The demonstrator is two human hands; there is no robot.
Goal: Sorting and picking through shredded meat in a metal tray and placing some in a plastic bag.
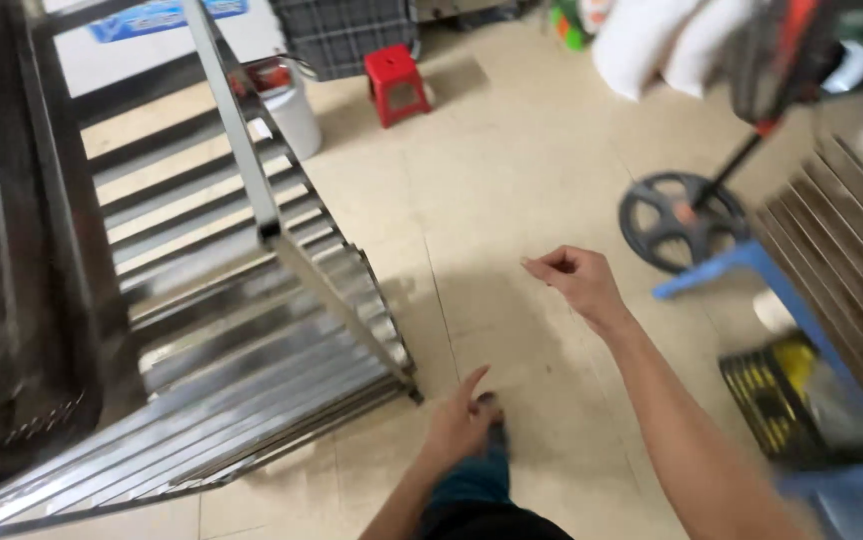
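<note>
My left hand (460,425) hangs low over the tiled floor, fingers loosely apart, index finger pointing toward the corner of a steel rack (252,330). It holds nothing. My right hand (577,280) is stretched out over the floor, fingers curled loosely inward, empty as far as I can see. The rack of stacked metal rails fills the left of the view, its near corner just left of my left hand. My leg in dark trousers shows below the left hand.
A red plastic stool (396,82) and a white bucket (295,118) stand at the back. A fan's round black base (680,220) sits at the right, by a blue frame (772,290) and slatted trays (852,230). A yellow-black box (777,395) lies lower right.
</note>
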